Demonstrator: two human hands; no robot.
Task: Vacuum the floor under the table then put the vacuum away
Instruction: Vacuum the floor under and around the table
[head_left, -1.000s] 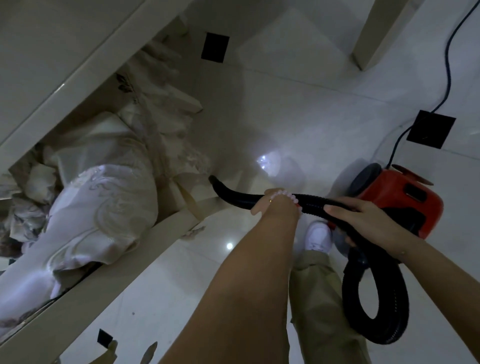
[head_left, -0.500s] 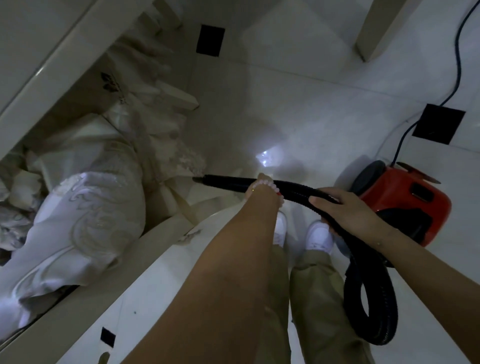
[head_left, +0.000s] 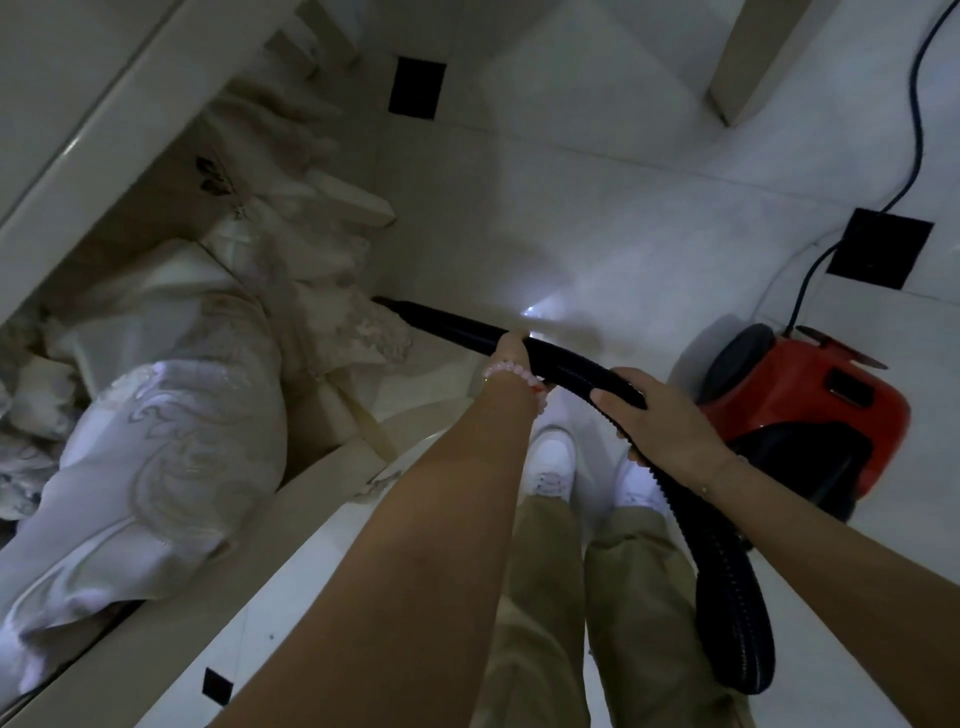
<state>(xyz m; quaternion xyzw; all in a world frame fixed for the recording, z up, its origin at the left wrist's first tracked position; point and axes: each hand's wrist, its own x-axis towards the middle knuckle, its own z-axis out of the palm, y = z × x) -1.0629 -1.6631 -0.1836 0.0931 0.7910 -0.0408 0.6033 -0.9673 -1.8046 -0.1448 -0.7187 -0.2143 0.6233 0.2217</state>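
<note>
A red canister vacuum (head_left: 810, 415) stands on the white tiled floor at my right. Its black ribbed hose (head_left: 727, 587) loops down and back up to a black nozzle (head_left: 415, 312). The nozzle tip points left and reaches the edge of the pale embroidered cloth (head_left: 171, 415) under the table. My left hand (head_left: 511, 345), with a pink bead bracelet at the wrist, grips the nozzle tube from above. My right hand (head_left: 660, 415) is closed on the ribbed hose just behind it. The table's pale edge (head_left: 88, 150) runs diagonally at the upper left.
A dark power cable (head_left: 917, 135) runs from the vacuum up the right side. A pale furniture leg (head_left: 748, 67) stands at the top right. Black inset tiles (head_left: 417, 88) dot the floor. My white shoes (head_left: 553, 462) stand between the hose and a low pale bar (head_left: 311, 493).
The nozzle has moved left and farther under the table, its tip now at the cloth. Both hands followed with the hose, and the view shifted slightly.
</note>
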